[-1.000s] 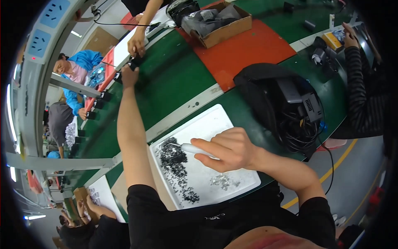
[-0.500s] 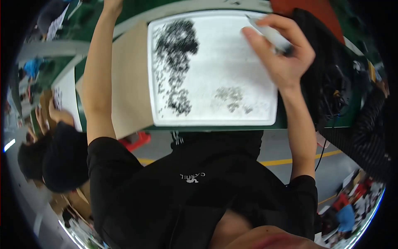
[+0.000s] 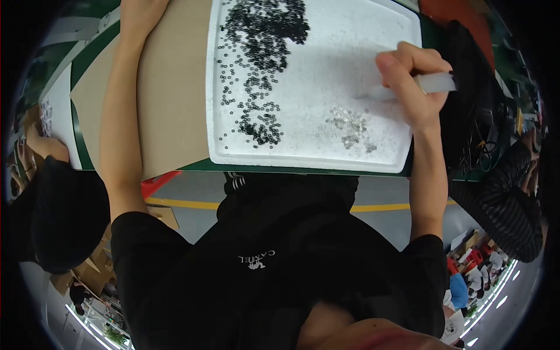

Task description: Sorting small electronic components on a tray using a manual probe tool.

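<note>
Many small black rings (image 3: 256, 32) lie along the left side of a white tray (image 3: 303, 165), thickest at the far end. A smaller patch of pale grey rings (image 3: 350, 125) sits near the tray's right front. My right hand (image 3: 415, 87) is closed around a whitish pen-shaped tool (image 3: 436, 83) over the right side of the tray. Its blurred tip points left, a little beyond the grey rings; contact with the tray cannot be made out. My left hand (image 3: 143, 14) is at the top left over the cardboard, its fingers cut off by the upper edge.
A brown cardboard sheet (image 3: 175, 87) borders the tray on the left, on a green table. Right of the tray are a black bag or cloth (image 3: 466, 70) and dark cables (image 3: 484, 143). Other people sit close on both sides, one in a dark cap (image 3: 70, 216).
My right hand has come from the tray's far right toward its near side, and the tool's tip has swung to point left. The whole view has shifted, with the tray higher in it.
</note>
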`<action>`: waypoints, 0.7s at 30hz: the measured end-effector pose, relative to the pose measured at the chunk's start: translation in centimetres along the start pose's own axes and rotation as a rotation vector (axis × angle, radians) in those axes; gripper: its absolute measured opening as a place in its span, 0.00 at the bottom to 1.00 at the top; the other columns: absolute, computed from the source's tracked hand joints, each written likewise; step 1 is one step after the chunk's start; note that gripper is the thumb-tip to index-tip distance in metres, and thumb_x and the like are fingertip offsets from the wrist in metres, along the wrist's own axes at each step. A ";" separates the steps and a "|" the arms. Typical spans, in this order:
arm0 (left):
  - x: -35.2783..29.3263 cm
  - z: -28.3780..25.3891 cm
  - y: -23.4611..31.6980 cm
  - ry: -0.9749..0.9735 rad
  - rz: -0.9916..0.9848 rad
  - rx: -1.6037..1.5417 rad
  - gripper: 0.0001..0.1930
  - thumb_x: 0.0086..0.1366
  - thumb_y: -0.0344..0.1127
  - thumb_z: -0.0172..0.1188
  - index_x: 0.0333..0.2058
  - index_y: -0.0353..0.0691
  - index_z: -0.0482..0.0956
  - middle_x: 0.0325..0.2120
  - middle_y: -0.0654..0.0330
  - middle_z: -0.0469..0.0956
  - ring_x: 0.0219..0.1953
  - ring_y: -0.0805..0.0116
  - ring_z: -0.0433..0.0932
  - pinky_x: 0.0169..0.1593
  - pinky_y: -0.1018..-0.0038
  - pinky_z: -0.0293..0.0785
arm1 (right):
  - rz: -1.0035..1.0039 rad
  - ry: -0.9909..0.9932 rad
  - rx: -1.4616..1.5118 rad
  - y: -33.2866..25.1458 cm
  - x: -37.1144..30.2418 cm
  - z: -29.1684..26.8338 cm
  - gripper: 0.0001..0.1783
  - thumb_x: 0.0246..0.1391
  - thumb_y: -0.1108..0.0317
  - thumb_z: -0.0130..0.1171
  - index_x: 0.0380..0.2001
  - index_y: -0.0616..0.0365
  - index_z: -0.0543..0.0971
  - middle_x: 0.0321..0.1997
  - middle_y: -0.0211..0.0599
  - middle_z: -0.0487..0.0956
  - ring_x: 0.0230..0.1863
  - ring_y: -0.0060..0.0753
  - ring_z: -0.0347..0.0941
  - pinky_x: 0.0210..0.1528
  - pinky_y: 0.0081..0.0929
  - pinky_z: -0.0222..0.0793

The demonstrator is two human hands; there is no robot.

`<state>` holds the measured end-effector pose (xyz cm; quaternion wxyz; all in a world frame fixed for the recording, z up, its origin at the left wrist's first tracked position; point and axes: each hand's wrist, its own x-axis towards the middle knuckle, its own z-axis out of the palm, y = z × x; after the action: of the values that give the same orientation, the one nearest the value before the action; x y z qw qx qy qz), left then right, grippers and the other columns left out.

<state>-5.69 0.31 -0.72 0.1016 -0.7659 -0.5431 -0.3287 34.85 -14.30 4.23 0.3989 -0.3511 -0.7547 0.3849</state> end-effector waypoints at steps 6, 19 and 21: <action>1.2 -1.2 4.0 -0.045 -0.034 -0.189 0.20 0.61 0.28 0.63 0.51 0.33 0.70 0.46 0.48 0.69 0.50 0.51 0.73 0.55 0.68 0.69 | -0.034 0.024 -0.108 0.0 0.3 0.1 0.18 0.48 0.80 0.56 0.10 0.60 0.64 0.11 0.29 0.67 0.13 0.21 0.59 0.19 0.23 0.53; 0.8 -0.9 4.0 -0.086 0.027 -0.190 0.21 0.62 0.29 0.63 0.53 0.34 0.69 0.49 0.48 0.68 0.53 0.51 0.72 0.57 0.69 0.67 | -0.156 0.062 -0.095 0.6 0.2 0.6 0.21 0.48 0.81 0.58 0.11 0.58 0.59 0.11 0.24 0.55 0.12 0.18 0.47 0.16 0.22 0.41; 0.8 -1.0 4.0 -0.085 0.030 -0.186 0.21 0.63 0.29 0.63 0.53 0.34 0.69 0.49 0.48 0.68 0.53 0.51 0.72 0.57 0.69 0.67 | -0.175 0.062 -0.113 0.6 0.2 0.4 0.21 0.48 0.81 0.58 0.11 0.59 0.60 0.11 0.24 0.56 0.12 0.17 0.48 0.16 0.21 0.41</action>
<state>-2.33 -1.12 1.32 0.0119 -0.7935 -0.5025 -0.3431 34.54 -14.00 3.65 0.4337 -0.3175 -0.7902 0.2943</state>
